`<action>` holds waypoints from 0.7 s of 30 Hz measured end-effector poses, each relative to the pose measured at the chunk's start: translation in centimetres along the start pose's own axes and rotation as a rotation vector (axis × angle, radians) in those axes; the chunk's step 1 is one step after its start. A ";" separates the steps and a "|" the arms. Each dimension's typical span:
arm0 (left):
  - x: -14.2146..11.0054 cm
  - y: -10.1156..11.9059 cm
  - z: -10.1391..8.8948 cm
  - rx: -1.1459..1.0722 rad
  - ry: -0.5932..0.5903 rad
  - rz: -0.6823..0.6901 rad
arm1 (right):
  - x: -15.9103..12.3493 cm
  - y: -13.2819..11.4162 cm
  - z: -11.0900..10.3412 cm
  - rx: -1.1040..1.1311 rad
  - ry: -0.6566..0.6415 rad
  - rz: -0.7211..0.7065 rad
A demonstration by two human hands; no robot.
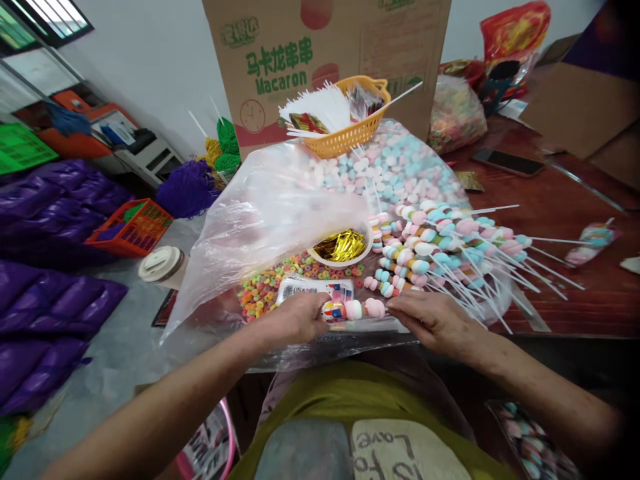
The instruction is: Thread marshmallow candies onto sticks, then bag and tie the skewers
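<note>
Between my two hands a marshmallow skewer lies level, with pink and white pieces. Its left end is inside or behind a clear wrapper with a colourful print, and I cannot tell which. My left hand is closed on the wrapper at that end. With thumb and fingers, my right hand pinches the skewer's right end, where the stick is mostly hidden. A stack of flat printed wrappers lies just behind my left hand. Finished-looking marshmallow skewers are piled behind my right hand.
A white bowl of gold twist ties stands amid ring-shaped candies. Loose marshmallows lie by a plastic sheet. A yellow basket holds white sticks. A carton rises behind; a phone rests right.
</note>
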State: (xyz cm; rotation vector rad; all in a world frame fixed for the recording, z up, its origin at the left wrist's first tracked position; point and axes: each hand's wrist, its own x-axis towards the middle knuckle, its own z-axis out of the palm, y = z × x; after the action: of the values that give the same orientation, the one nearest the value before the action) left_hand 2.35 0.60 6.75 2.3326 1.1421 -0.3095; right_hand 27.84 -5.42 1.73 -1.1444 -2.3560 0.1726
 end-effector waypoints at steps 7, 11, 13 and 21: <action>0.8 -0.3 -0.4 -0.501 -0.458 0.054 | 1.6 -1.0 -3.0 -0.456 0.147 -0.381; 0.8 0.0 -0.7 -0.548 -0.440 0.024 | 2.0 -1.8 -3.1 -0.490 0.184 -0.465; 0.7 0.0 -0.6 -0.513 -0.408 0.034 | 1.8 -2.1 -2.4 -0.461 0.152 -0.452; 0.6 0.4 1.1 0.143 0.107 -0.020 | 0.2 -3.4 -0.6 -0.171 -0.098 -0.119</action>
State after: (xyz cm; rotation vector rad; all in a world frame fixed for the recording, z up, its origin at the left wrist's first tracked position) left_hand 3.02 0.22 5.72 2.4897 1.2313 -0.2845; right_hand 25.67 -7.51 3.40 -1.0910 -2.5589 -0.0155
